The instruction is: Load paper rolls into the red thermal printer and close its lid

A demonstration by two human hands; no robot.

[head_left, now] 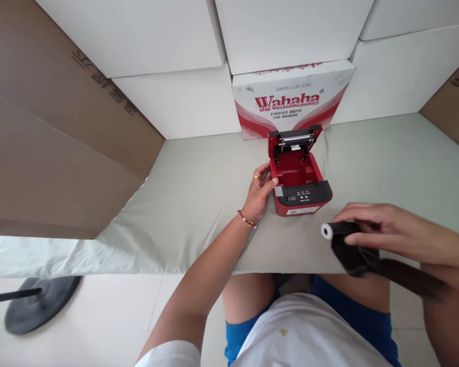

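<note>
Left fingers (262,169) on printer (305,192), green cloth (191,188), boxes (176,102)

"What sort of place?"

"Looks like a makeshift indoor workstation; see the pale green cloth (199,188) spread flat as a work surface, with white boxes (168,102) packed side by side and one above another behind, like a wall."

"And at the sides?"

"Shut in by large brown cardboard (61,153) at left, printed with dark characters, and by more brown cardboard (453,107) at right; backed too by a Wahaha water carton (290,97)."

"Home, shop or storeroom?"

"Impossible to say; just note the pale tiled floor (118,316), the round black stand base (49,306), and the small red printer-like device (302,196) on the cloth."
</note>
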